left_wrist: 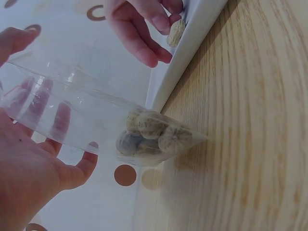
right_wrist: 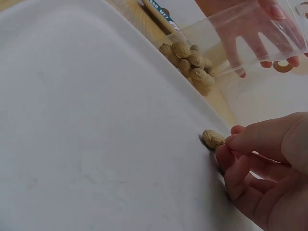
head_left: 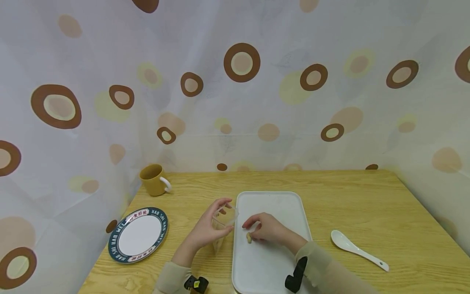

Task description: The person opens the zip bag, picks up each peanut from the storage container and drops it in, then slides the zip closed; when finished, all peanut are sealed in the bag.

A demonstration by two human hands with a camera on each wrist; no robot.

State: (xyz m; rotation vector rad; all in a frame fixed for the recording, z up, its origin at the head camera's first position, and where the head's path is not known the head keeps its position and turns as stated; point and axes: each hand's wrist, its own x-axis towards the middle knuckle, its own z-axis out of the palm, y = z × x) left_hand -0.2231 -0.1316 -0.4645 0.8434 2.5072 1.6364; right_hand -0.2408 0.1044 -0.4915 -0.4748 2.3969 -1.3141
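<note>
My left hand [head_left: 205,228] grips a clear plastic bag [left_wrist: 108,108] near its top, its fingers spread around the mouth and showing through the film. Several unshelled peanuts [right_wrist: 192,58] are gathered in the bottom of the bag, beside the left edge of the white tray [head_left: 271,261]. Over that same side of the tray, my right hand [head_left: 271,229] pinches a single peanut [right_wrist: 212,138] between thumb and fingertips, low over the surface.
Left of the bag lies a round plate [head_left: 141,234] with a dark patterned rim. Behind it stands a yellow mug [head_left: 154,185] with a white handle. A white spoon [head_left: 345,243] rests on the wooden table [head_left: 352,196] right of the tray. A patterned curtain hangs behind.
</note>
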